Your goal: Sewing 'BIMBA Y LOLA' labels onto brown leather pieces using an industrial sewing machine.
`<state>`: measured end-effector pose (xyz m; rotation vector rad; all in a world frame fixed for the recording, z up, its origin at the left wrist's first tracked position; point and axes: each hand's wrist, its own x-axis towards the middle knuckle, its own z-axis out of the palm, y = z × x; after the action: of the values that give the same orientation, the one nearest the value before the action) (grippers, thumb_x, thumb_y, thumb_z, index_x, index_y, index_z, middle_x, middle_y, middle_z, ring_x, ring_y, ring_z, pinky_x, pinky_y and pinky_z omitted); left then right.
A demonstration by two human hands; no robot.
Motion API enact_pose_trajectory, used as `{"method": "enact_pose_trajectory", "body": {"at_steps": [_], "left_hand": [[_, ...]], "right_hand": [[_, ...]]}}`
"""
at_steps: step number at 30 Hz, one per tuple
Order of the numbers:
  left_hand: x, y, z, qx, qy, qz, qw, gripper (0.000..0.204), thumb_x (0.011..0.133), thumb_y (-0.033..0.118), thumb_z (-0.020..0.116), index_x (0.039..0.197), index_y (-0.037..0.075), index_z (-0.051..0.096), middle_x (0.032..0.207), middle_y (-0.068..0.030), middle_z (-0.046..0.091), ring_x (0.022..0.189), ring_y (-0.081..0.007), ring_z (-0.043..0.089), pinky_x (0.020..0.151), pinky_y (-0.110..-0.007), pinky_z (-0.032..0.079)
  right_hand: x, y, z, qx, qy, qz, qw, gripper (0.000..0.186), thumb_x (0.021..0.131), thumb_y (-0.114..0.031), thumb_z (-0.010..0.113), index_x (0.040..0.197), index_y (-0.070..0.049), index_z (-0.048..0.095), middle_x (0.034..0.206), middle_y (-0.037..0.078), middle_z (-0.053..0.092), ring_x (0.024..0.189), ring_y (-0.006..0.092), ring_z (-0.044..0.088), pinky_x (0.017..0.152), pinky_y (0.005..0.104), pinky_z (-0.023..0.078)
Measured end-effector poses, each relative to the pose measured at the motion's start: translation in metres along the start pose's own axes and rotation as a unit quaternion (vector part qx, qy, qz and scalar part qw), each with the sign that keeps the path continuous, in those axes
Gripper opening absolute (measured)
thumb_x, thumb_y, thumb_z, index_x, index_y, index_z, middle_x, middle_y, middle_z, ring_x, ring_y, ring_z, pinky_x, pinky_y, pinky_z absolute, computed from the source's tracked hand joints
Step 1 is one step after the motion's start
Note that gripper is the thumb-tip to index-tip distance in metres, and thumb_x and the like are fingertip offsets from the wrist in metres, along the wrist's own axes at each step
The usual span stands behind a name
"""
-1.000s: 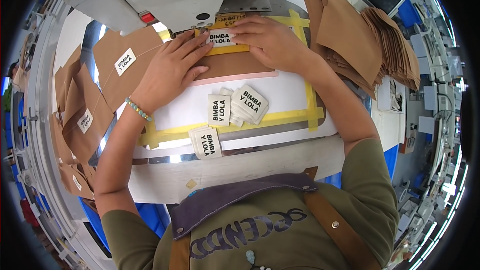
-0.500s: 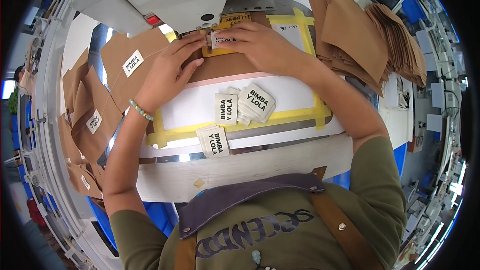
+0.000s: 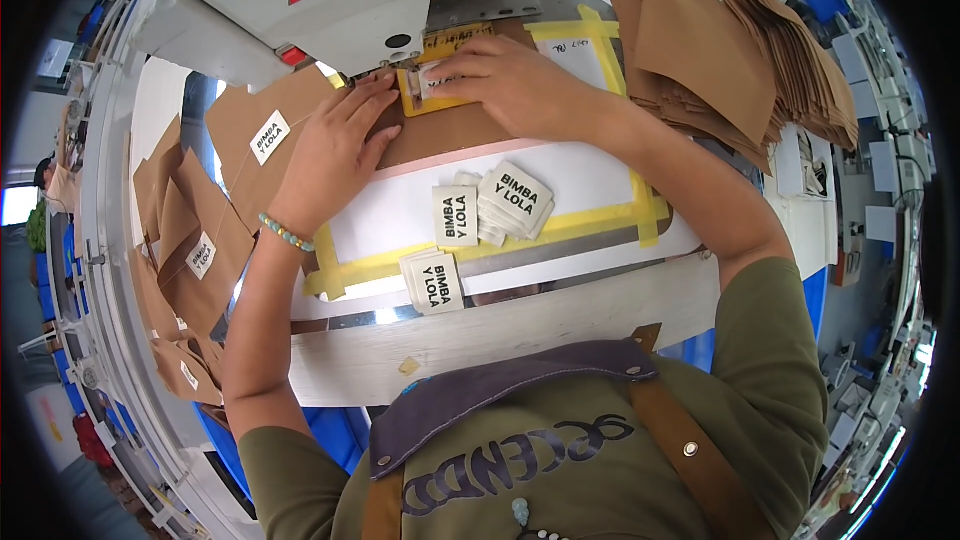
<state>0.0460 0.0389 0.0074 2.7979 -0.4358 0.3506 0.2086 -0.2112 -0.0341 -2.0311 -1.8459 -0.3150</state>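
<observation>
A brown flat panel (image 3: 440, 138) lies under the head of a sewing machine (image 3: 340, 25). On it rests a yellow-edged template (image 3: 428, 109), with a white printed label (image 3: 432, 79) inside its frame. My right hand (image 3: 515, 90) presses down with outstretched fingers on the label and template, covering part of both. Just left of the template, my left hand (image 3: 340, 145) lies with long, straight fingers on the brown panel, its thumb apart. The needle area is hidden behind the machine head. Nearer me, loose white labels (image 3: 516, 198) lie in small overlapping piles.
Labelled brown pieces (image 3: 232, 120) are heaped at the left. Tall stacks of brown panels (image 3: 700, 60) stand at the right. Yellow tape (image 3: 375, 267) borders the white work surface. A pale wooden table edge (image 3: 540, 320) runs before my apron.
The whole view has shifted and tilted slightly. My left fingertips have drawn back a little from the template's left edge. My right hand keeps pressing on the label.
</observation>
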Motion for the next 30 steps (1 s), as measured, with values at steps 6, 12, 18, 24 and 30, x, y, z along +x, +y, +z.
{"method": "enact_pose_trajectory", "body": {"at_steps": [6, 12, 18, 24, 30], "left_hand": [[0.001, 0.003, -0.001, 0.010, 0.010, 0.022, 1.000, 0.040, 0.098, 0.011, 0.077, 0.135, 0.000, 0.069, 0.148, -0.0152, 0.069, 0.136, -0.0372, 0.063, 0.115, -0.046, 0.053], [0.002, 0.002, -0.001, 0.009, 0.001, 0.021, 1.000, 0.038, 0.100, 0.009, 0.073, 0.136, -0.001, 0.069, 0.147, -0.0153, 0.069, 0.138, -0.0369, 0.062, 0.116, -0.046, 0.052], [0.003, -0.007, 0.003, -0.012, 0.004, -0.005, 1.000, 0.037, 0.103, 0.008, 0.067, 0.139, 0.001, 0.068, 0.145, -0.0150, 0.070, 0.122, -0.0383, 0.065, 0.109, -0.048, 0.053], [0.005, -0.014, 0.004, 0.007, -0.012, -0.026, 1.000, 0.040, 0.105, 0.007, 0.064, 0.144, 0.002, 0.067, 0.143, -0.0163, 0.071, 0.118, -0.0392, 0.063, 0.106, -0.048, 0.052], [0.000, -0.015, -0.001, -0.015, -0.014, -0.022, 1.000, 0.045, 0.103, 0.002, 0.062, 0.149, 0.002, 0.064, 0.127, -0.0194, 0.072, 0.108, -0.0390, 0.061, 0.099, -0.048, 0.052]], "right_hand": [[-0.004, -0.003, -0.002, 0.012, 0.022, -0.009, 1.000, 0.052, 0.089, 0.005, 0.064, 0.136, -0.013, 0.076, 0.152, -0.001, 0.065, 0.138, 0.0279, 0.057, 0.118, 0.0414, 0.050], [0.000, -0.003, 0.000, 0.039, 0.020, -0.001, 0.999, 0.050, 0.088, 0.005, 0.064, 0.135, -0.010, 0.076, 0.147, 0.003, 0.068, 0.131, 0.0298, 0.059, 0.117, 0.0426, 0.050], [0.005, 0.006, 0.002, 0.031, 0.027, 0.006, 0.999, 0.049, 0.090, 0.004, 0.062, 0.135, -0.008, 0.076, 0.148, 0.007, 0.068, 0.132, 0.0297, 0.059, 0.119, 0.0429, 0.047], [0.011, 0.012, 0.002, 0.004, 0.033, 0.014, 0.999, 0.046, 0.093, 0.001, 0.062, 0.136, -0.007, 0.076, 0.149, 0.007, 0.069, 0.135, 0.0297, 0.060, 0.120, 0.0420, 0.047], [0.011, 0.013, -0.002, -0.006, 0.013, 0.013, 1.000, 0.047, 0.095, 0.000, 0.061, 0.140, -0.004, 0.072, 0.153, 0.008, 0.067, 0.133, 0.0307, 0.061, 0.120, 0.0424, 0.048]]}}
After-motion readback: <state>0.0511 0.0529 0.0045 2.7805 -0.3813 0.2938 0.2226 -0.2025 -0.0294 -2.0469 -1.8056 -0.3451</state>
